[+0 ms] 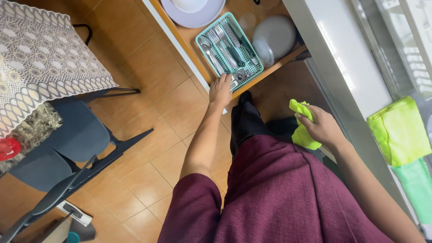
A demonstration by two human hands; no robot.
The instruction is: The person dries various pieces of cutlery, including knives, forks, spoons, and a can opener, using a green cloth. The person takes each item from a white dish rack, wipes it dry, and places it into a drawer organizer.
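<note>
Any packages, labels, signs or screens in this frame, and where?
No packages, signs or screens show.
Possible label: a white rectangular patch with a dark mark, on the flat mop head on the tiled floor at lower left.
Red round object with a small white mark, at the table's left edge; too small to tell.

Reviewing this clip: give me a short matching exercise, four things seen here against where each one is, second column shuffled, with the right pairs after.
Things:
1. left hand
2. right hand
3. cutlery tray
4. folded yellow-green towel

Places:
A. on the counter at the right
B. inside the open drawer
C. at the drawer's front edge, by the tray
D. closed on a yellow-green cloth

Pairs: 1-C, 2-D, 3-B, 4-A
</note>
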